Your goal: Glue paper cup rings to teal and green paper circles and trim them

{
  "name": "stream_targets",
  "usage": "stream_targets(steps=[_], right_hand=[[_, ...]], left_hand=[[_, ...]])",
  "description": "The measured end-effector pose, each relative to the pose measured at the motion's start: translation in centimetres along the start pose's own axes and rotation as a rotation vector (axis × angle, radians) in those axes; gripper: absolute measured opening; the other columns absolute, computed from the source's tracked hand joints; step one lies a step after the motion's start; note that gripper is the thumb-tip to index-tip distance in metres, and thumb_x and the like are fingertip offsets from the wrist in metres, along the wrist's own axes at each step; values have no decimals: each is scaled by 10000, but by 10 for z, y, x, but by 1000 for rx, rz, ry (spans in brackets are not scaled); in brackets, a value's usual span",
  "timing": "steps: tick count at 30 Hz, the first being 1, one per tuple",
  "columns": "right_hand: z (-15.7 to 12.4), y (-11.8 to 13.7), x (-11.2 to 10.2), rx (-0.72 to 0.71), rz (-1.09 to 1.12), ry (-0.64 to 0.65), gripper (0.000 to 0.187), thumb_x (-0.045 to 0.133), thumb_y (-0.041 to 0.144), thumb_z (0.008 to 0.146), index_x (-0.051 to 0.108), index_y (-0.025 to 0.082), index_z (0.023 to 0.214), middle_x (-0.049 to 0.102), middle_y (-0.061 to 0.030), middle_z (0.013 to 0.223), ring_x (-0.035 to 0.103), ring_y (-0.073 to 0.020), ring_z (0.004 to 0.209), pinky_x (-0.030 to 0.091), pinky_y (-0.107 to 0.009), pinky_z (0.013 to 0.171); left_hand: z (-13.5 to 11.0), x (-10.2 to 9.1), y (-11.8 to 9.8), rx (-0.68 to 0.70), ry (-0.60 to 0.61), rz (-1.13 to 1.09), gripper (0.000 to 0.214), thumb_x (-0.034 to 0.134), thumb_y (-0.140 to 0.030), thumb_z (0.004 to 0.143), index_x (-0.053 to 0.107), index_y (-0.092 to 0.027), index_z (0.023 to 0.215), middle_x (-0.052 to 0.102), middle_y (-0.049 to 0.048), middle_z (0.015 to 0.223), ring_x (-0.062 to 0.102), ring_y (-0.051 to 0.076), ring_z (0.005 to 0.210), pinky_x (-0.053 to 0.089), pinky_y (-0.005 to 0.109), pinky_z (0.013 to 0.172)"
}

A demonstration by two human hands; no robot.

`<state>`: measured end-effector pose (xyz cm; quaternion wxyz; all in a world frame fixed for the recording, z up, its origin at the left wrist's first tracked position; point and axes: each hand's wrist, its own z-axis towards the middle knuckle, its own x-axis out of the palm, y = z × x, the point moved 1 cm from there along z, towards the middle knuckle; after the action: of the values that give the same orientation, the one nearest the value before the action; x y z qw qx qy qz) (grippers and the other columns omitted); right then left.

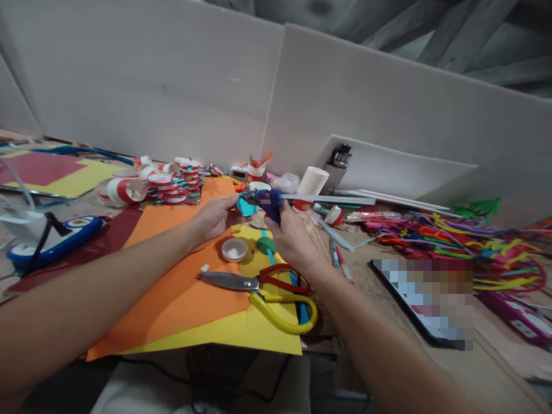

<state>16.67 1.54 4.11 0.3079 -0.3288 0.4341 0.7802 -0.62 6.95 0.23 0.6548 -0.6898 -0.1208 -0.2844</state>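
Note:
My right hand is wrapped round the handle of a blue glue gun, with a long pale glue stick poking out of its back. The gun's nozzle points left, over a small round piece with a teal face. My left hand pinches that piece at its left edge. Below the hands a shallow white paper cup piece rests on orange paper. Nearer to me lie large scissors with one red and one yellow handle, blades pointing left.
Cut red-and-white cup pieces are piled at the back left. A stack of paper cups and a bottle stand behind my right hand. Pipe cleaners, a phone and a purple power strip lie right; a blue-edged power strip lies left.

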Motion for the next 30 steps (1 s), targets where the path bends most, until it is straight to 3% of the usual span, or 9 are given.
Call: stream_targets(steps=[6,13,19,30], right_hand=[[-4,6,-8,26,-81,63,393,486,234,884,463,147,1267,632,-137,1167,589,-270,1061,445,-371,862],[-2,5,-13,59,-176,16,335,469,223,877,513,122,1194,659,-152,1088,613,-299,999,454,-383,825],[-6,13,-12,37,-154,68,384,475,240,878,478,141,1249,644,-144,1150,599,-285,1053,448,-365,846],[-1,2,-12,85,-146,-14,328,468,242,873,489,162,1191,658,-135,1072,620,-280,972,465,-383,799]], left_hand=[[1,-3,-6,86,-72,-26,244,449,-192,926,668,-94,881,709,93,880,657,159,778,567,408,830],[-1,-2,-9,121,-76,-61,241,456,-200,923,661,-99,849,704,85,860,654,155,772,554,407,848],[0,-2,-8,129,-76,-31,218,479,-206,913,665,-100,873,705,94,887,652,157,780,554,398,842],[-1,-1,-6,148,-48,-50,205,482,-208,914,656,-102,883,711,95,891,663,160,802,526,434,896]])
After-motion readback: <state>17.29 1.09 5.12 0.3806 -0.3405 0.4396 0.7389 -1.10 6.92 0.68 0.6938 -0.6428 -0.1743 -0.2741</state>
